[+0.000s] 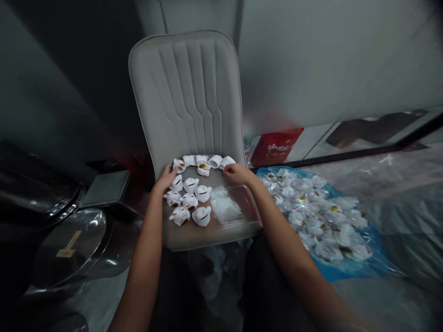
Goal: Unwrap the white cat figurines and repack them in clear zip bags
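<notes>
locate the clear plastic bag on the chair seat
In the head view, the clear plastic bag lies on the right part of the grey chair seat, just below the right hand and right of the white lucky-cat figurines.

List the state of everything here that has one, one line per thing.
Left hand: beside the upper-left figurines.
Right hand: at the top row's end figurine.
White cat figurines: set out in rows on the grey chair seat.
Clear plastic bag: lying flat, white contents.
Wrapped figurines: heaped on a blue sheet.
</notes>
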Available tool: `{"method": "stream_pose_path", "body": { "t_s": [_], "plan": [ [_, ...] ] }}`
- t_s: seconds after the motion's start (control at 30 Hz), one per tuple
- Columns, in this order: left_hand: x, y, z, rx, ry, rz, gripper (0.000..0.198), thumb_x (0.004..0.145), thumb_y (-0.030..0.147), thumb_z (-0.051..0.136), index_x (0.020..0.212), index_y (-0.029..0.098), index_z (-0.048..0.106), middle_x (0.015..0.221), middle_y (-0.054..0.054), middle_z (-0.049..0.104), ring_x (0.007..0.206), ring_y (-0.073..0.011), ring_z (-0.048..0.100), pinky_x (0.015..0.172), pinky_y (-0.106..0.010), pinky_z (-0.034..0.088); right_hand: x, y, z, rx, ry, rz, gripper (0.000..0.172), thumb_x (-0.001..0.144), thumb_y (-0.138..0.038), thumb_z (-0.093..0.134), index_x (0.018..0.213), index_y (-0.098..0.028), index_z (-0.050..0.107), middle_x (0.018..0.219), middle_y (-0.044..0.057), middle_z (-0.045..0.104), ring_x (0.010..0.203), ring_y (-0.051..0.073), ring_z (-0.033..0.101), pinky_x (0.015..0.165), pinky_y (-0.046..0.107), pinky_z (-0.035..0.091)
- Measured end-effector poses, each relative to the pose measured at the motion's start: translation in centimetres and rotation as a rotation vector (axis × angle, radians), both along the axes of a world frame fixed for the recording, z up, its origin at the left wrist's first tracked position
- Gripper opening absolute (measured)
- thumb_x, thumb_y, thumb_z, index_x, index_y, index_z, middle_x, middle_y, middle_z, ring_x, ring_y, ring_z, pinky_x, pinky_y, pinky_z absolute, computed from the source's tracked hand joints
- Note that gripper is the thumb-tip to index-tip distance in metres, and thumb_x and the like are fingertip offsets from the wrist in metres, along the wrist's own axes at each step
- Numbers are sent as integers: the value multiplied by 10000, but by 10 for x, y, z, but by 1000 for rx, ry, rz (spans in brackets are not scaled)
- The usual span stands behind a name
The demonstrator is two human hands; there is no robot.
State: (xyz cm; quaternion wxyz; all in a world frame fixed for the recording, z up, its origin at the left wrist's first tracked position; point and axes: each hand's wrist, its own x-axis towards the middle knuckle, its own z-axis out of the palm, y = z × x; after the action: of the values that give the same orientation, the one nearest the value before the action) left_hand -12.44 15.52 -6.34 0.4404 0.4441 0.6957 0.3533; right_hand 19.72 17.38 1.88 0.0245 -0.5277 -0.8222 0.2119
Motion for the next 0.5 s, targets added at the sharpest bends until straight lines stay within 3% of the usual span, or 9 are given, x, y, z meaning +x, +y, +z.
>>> {"method": "stream_pose_path", "body": {
  "t_s": [0.07,0.17,0.3,0.37,0.5],
  "plan": [
    [0,-15,14,60,86,9,416,909,340,561,1261,118,572,1326,-195,618,1243,-266,581,1075,-400,417,4,-18,3,36,76,-23,199,879,-193,549,903,-153,742,856,70,741,722,159,603,681,246,397],
    [15,-56,43,337,232,27,294,936,264,478,1157,146,630,1240,-145,652,1186,-233,595,1057,-375,430,16,-55,7,75,198,-125,197,897,-230,541,898,-152,722,848,72,729,735,173,615,691,261,420],
    [68,-132,78,712,295,50,287,964,207,390,1018,190,672,1082,-101,670,1106,-207,598,1042,-369,434,24,-109,11,156,374,-270,259,929,-309,490,893,-168,704,865,73,715,750,190,614,726,296,452],
    [102,-170,88,761,272,-74,286,946,165,400,978,198,683,1033,-94,675,1070,-209,600,1048,-397,429,18,-133,12,196,426,-294,296,944,-351,464,912,-173,699,899,79,705,767,193,609,745,308,457],
    [156,-220,90,712,178,-586,284,895,128,450,936,215,716,947,-75,687,974,-212,620,936,-376,481,-1,-164,12,172,498,-292,357,960,-437,439,929,-187,692,919,80,683,792,195,602,753,312,465]
  ]
}}
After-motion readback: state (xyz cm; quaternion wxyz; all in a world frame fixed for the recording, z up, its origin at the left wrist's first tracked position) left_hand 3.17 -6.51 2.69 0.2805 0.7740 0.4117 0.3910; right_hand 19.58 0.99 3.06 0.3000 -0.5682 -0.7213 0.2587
